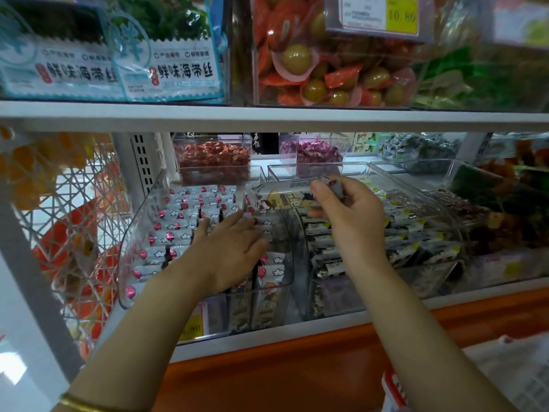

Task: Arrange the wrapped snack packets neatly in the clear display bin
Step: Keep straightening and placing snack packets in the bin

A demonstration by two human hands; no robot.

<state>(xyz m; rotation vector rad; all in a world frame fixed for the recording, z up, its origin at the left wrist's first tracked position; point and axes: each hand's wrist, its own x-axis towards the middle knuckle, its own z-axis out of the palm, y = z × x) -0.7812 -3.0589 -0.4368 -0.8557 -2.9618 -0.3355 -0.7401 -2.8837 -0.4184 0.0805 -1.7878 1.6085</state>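
**Grip.** Right hand (347,209): thumb and fingertips pinch one small white snack packet (332,185), lifted just right of the clear display bin (138,224) and over the neighbouring bin. Left hand (234,242): fingers straight and flat, pressing on the packets inside the display bin; it holds nothing. A gold bangle (80,404) sits on that wrist.

**Display bin.** It holds white packets (175,221) printed with red balloons and clouds, standing on edge in close rows front to back.

**Right of the bin.**
- Second clear bin (326,167), touching it, filled with black-and-white packets (410,242).
- One long cartoon-printed packet (285,200) lies across the two bins' shared edge.

**Behind the bin.** Small clear box of red-wrapped sweets (214,156); further right, a box of purple-wrapped sweets (318,151).

**Above the bin.**
- White shelf board (267,117).
- On it: blue seaweed bags (166,63) and a clear bin of orange-wrapped yellow balls (326,69).
- Price tag reading 10.80 (401,13).

**Left of the bin.** White wire basket (68,218).

**Hidden or unclear.**
- The packets under the left palm are covered.
- The left forearm crosses the bin's front wall and part of a yellow label (191,328) below it.
- The packet print is too small to read.
- The bins at far right are blurred.
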